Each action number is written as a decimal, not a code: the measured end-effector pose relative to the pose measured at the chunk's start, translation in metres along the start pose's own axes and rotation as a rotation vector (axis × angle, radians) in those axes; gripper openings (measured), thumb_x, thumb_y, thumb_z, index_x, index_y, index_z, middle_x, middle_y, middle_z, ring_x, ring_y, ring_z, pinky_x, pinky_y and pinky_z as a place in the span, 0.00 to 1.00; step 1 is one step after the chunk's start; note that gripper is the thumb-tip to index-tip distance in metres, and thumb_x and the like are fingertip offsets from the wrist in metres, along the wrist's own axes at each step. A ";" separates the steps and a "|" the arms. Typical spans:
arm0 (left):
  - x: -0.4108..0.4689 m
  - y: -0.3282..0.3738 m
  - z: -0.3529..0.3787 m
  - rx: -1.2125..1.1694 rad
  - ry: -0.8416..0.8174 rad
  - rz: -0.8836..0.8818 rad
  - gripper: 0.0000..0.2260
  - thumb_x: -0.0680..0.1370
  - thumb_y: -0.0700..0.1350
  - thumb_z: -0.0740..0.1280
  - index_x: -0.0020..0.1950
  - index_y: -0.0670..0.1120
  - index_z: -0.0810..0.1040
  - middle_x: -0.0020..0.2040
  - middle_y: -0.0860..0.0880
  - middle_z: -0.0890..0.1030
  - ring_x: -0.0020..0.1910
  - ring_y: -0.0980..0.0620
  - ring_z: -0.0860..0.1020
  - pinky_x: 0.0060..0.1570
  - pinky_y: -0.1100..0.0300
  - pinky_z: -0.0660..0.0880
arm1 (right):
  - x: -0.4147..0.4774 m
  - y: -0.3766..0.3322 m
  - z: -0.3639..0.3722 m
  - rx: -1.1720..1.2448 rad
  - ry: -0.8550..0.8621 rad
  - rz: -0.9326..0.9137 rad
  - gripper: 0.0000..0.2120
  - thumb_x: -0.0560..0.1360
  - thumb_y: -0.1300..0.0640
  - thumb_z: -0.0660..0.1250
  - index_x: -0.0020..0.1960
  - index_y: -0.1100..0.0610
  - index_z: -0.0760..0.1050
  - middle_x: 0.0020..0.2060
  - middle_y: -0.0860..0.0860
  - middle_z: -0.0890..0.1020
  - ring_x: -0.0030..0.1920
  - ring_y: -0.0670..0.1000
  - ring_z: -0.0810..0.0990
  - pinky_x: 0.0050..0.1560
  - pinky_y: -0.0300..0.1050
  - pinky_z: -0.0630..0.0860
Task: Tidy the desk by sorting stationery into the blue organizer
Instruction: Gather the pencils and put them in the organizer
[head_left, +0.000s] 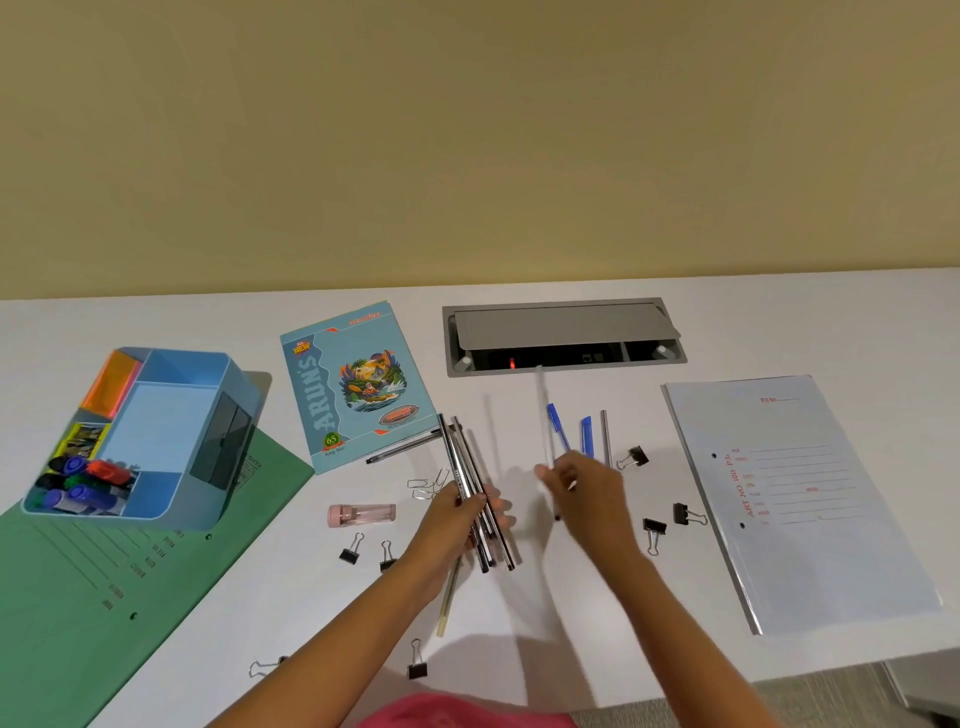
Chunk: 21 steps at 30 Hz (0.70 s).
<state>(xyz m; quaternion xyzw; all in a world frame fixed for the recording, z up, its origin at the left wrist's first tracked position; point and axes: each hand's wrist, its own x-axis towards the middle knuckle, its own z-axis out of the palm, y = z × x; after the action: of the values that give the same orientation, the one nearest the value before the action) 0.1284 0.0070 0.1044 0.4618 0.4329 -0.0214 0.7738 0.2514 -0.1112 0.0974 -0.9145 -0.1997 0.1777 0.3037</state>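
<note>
I see the left hand (454, 512) near the middle of the table (322, 597), with its fingers curled round a bundle of dark pencils (470, 462), which fan out above and below the fist. Just to the right of it, the right hand (587, 488) pinches a clear pen (541, 415). This pen is blurred, so I cannot tell more about it. Behind the right hand, two blue pens (557, 423) and a grey pencil (604, 436) lie on the table.

The blue organizer (249, 400) stands well apart at the far left, on a green folder (130, 582). Its front compartment holds markers (83, 483). A notebook (356, 384) lies between the organizer and the hands. Black binder clips (653, 530) are scattered around both hands, and a white file (795, 493) lies at the right.
</note>
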 end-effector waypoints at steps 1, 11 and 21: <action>0.000 0.000 0.001 0.036 0.010 0.014 0.07 0.81 0.37 0.57 0.52 0.43 0.75 0.43 0.45 0.83 0.37 0.50 0.84 0.43 0.56 0.79 | -0.012 -0.009 0.005 0.046 -0.071 -0.028 0.12 0.75 0.51 0.69 0.36 0.56 0.75 0.30 0.51 0.80 0.31 0.48 0.77 0.36 0.37 0.73; -0.003 -0.005 0.002 0.062 0.011 0.026 0.07 0.81 0.43 0.61 0.55 0.41 0.75 0.42 0.45 0.80 0.40 0.51 0.79 0.44 0.57 0.76 | -0.053 -0.033 0.036 -0.269 -0.284 -0.181 0.12 0.81 0.53 0.54 0.58 0.56 0.72 0.45 0.53 0.74 0.46 0.55 0.77 0.42 0.43 0.69; -0.014 0.001 -0.003 -0.089 0.061 0.056 0.11 0.83 0.37 0.55 0.43 0.43 0.72 0.39 0.47 0.77 0.34 0.53 0.80 0.36 0.58 0.79 | 0.033 0.048 -0.005 -0.357 0.189 0.342 0.08 0.77 0.62 0.63 0.54 0.65 0.73 0.47 0.59 0.78 0.44 0.57 0.80 0.40 0.47 0.75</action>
<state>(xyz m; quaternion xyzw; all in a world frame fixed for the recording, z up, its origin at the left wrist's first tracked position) 0.1186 0.0044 0.1141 0.4393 0.4438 0.0338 0.7803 0.2940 -0.1338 0.0646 -0.9866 -0.0412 0.1024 0.1205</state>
